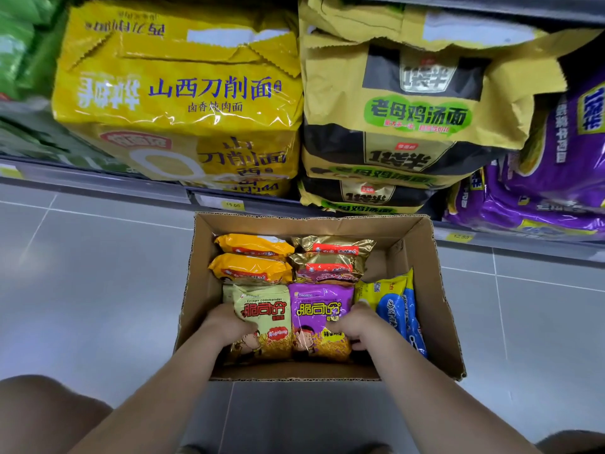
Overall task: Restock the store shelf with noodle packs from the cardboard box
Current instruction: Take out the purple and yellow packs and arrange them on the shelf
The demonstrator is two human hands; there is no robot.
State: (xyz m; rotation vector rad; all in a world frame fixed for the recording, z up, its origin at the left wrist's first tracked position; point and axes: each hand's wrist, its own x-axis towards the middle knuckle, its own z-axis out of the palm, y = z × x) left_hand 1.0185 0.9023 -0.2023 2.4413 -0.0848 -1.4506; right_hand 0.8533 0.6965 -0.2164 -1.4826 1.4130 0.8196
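**Operator:** What is nearest?

**Inspector:** Your left knee point(42, 414) shows at the bottom corner. Both forearms reach down into the cardboard box point(440, 322). Your left hand point(229, 326) has its fingers curled round the left edge of the pale green pack point(265, 309). Your right hand point(357, 324) grips the right edge of the purple pack point(319, 309). The two packs lie flat, side by side and touching, at the near end of the box.

**Operator:** And the rest of the box?

**Inspector:** Blue-and-yellow packs point(393, 306) stand on edge towards the right wall. Behind are two orange packs point(252, 257) and two gold packs point(330, 257). The box rests on a grey tiled floor point(98, 290) with pale grout lines, its far end close to the shelf.

**Operator:** The shelf?

**Inspector:** The shelf edge point(98, 181) carries a yellow price tag point(233, 205). Above sit yellow multipacks point(180, 93), with tan-and-black multipacks point(409, 109) to their right. Purple multipacks point(556, 198) are at far right and green bags point(16, 44) at far left.
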